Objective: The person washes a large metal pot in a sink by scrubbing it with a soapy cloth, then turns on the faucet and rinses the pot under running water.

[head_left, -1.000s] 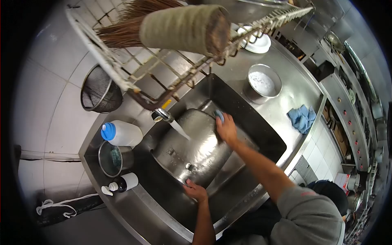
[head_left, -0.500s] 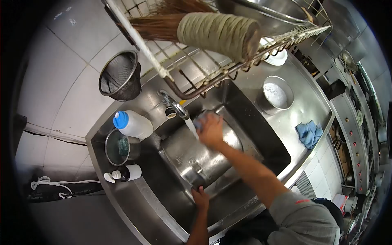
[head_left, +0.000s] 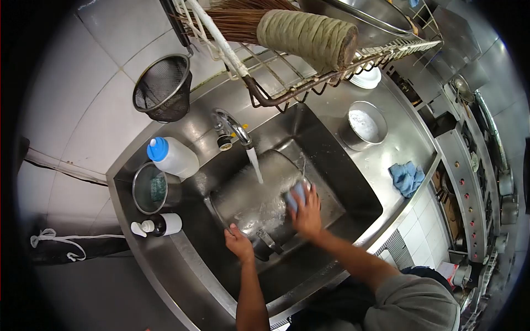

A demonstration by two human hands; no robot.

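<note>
A large metal pot lies on its side in the sink, its side handle facing the front. Water runs onto it from the faucet. My right hand presses a blue-grey sponge on the pot's right side. My left hand grips the pot's rim at the lower left, thumb on top.
Left of the sink are a blue-capped bottle, a metal container and a pump bottle. A pot of suds and a blue cloth lie right. A wire rack with a broom overhangs the sink; a strainer hangs left.
My right hand has moved with the sponge from near the faucet stream down to the pot's right side. My left hand has moved up and left along the rim. The pot has turned, shifting its handle.
</note>
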